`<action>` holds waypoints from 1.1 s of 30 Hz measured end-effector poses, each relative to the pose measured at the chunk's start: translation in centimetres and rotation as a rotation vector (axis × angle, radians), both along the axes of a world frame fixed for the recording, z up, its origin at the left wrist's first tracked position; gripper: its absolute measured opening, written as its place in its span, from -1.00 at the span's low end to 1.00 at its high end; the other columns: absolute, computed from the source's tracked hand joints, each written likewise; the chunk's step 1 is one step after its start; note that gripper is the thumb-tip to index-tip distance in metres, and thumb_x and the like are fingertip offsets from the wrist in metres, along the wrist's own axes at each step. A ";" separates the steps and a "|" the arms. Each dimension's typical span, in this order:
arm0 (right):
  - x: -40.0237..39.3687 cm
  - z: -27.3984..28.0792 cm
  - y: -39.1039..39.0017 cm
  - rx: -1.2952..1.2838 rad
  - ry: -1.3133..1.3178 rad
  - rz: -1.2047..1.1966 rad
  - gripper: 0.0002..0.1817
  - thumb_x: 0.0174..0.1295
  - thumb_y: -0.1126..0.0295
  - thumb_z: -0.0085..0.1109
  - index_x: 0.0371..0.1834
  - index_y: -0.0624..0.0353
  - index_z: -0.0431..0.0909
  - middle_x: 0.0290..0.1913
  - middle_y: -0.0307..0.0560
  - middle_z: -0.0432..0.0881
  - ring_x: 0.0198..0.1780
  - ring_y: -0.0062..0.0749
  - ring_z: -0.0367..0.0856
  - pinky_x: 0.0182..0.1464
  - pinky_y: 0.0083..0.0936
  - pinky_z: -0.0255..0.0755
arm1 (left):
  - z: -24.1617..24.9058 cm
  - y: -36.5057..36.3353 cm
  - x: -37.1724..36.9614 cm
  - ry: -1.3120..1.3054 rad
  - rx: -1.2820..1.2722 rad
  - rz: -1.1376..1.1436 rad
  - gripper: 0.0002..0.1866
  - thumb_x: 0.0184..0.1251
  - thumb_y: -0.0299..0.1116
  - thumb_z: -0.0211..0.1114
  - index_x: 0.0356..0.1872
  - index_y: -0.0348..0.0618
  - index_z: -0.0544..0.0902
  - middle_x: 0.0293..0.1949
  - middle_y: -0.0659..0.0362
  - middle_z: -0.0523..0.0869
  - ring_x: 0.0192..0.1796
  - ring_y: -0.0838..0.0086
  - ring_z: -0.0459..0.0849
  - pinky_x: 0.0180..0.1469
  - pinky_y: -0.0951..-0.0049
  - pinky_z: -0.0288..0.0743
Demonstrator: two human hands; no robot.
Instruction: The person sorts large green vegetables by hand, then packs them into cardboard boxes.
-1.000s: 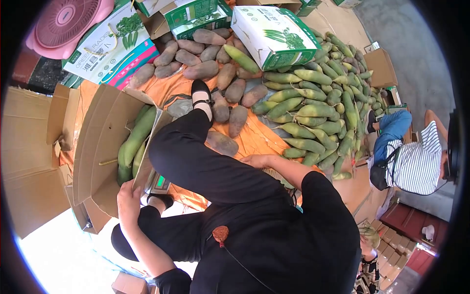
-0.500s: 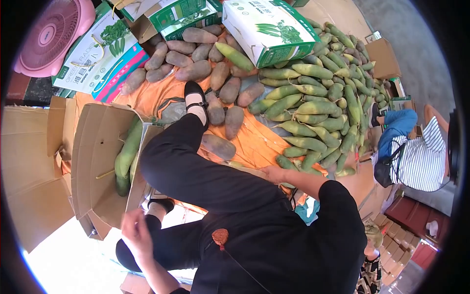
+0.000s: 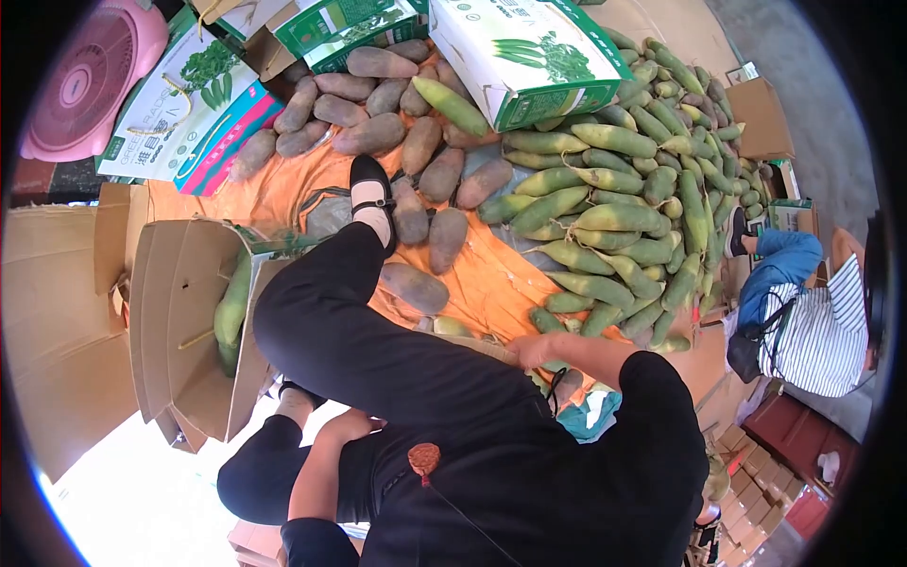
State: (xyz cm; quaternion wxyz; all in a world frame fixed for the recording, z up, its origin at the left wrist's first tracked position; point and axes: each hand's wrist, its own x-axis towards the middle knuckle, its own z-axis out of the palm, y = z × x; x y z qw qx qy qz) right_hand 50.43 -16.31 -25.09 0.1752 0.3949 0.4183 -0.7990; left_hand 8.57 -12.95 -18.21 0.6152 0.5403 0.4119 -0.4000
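Observation:
My right hand (image 3: 535,351) is closed on the edge of a cardboard box (image 3: 477,346), most of which my thigh hides. Just beyond it lies a heap of green radishes (image 3: 614,217). My left hand (image 3: 348,427) is low by my lower leg, and its fingertips are hidden, so what it touches cannot be made out. An open cardboard box (image 3: 179,321) stands to the left, with long green radishes (image 3: 231,307) inside.
Dark reddish radishes (image 3: 444,241) lie on an orange sheet (image 3: 491,283) around my foot. Printed radish cartons (image 3: 529,66) and a pink plastic basket (image 3: 90,85) stand at the back. A person in a striped shirt (image 3: 822,331) is at the right.
My left hand has moved from beside the open box, down and right to my lower leg. My right hand stays on the cardboard edge, shifted slightly with the view.

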 end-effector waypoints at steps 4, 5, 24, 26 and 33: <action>0.1 2.0 2.0 -0.034 0.087 0.006 -0.47 -0.21 0.65 0.16 -0.02 0.19 0.55 -0.17 -0.21 0.65 -0.15 -0.50 0.53 -0.15 -0.46 0.46 | 0.9 0.7 3.2 -0.177 0.323 -0.053 -0.50 0.26 -0.26 0.09 0.25 -0.09 0.39 0.32 -0.01 0.32 0.37 0.18 0.24 0.36 0.37 0.12; 0.2 2.8 2.7 -0.053 0.128 0.023 -0.46 -0.21 0.67 0.14 -0.01 0.20 0.54 -0.15 -0.22 0.65 -0.14 -0.50 0.52 -0.13 -0.46 0.45 | 2.2 2.2 4.1 -0.082 0.253 -0.148 -0.48 0.30 -0.29 0.02 0.30 -0.10 0.31 0.36 0.01 0.24 0.41 0.19 0.13 0.41 0.31 0.03; 2.0 -5.9 -4.6 -0.122 -0.027 0.059 -0.57 -0.02 0.47 0.22 0.00 0.03 0.53 -0.15 -0.07 0.65 -0.11 -0.29 0.58 -0.20 -0.32 0.47 | -4.4 2.0 2.3 -0.360 0.193 -0.061 -0.55 0.28 -0.29 0.08 0.20 -0.16 0.42 0.21 -0.03 0.42 0.29 0.20 0.33 0.31 0.32 0.17; 1.1 -5.2 -4.5 -0.216 -0.104 0.018 -0.57 0.02 0.41 0.20 0.04 -0.03 0.51 -0.14 -0.08 0.64 -0.12 -0.30 0.58 -0.23 -0.33 0.48 | -5.4 2.6 0.8 -0.410 0.177 -0.057 -0.55 0.27 -0.29 0.08 0.19 -0.16 0.43 0.20 -0.04 0.44 0.27 0.20 0.36 0.30 0.33 0.19; -2.0 -2.0 -0.8 -0.351 -0.192 0.079 -0.55 0.02 0.40 0.21 0.06 -0.05 0.51 -0.14 -0.10 0.63 -0.11 -0.32 0.57 -0.22 -0.33 0.48 | -6.4 2.6 -1.7 -0.534 0.130 0.016 -0.57 0.27 -0.29 0.11 0.15 -0.18 0.47 0.14 -0.05 0.51 0.22 0.20 0.43 0.27 0.33 0.24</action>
